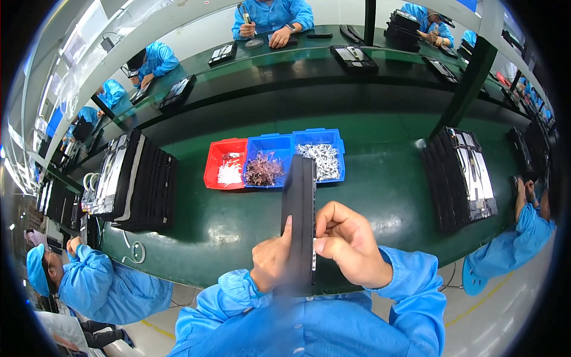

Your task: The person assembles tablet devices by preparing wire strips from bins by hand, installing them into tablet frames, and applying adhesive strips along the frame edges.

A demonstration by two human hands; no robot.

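Note:
A flat black device casing (300, 208) stands on its edge in front of me, its narrow side with a row of small white spots turned to the right. My left hand (269, 259) grips it from the left, the thumb lying along its face. At that narrow side my right hand (351, 247) is closed, thumb and index finger pinched against the edge; whatever they hold is too small to make out. Just beyond the casing are a red bin (209, 172) of small white pieces, a blue bin (262, 143) of reddish-brown pieces and another blue bin (341, 169) of silvery-white pieces.
A stack of black casings (148, 190) stands on the green table (208, 244) at left, another stack (446, 184) at right. A white cable (135, 253) lies at the left edge. Beyond a dark post (473, 77), co-workers in blue (270, 18) sit along a line carrying more casings (354, 58).

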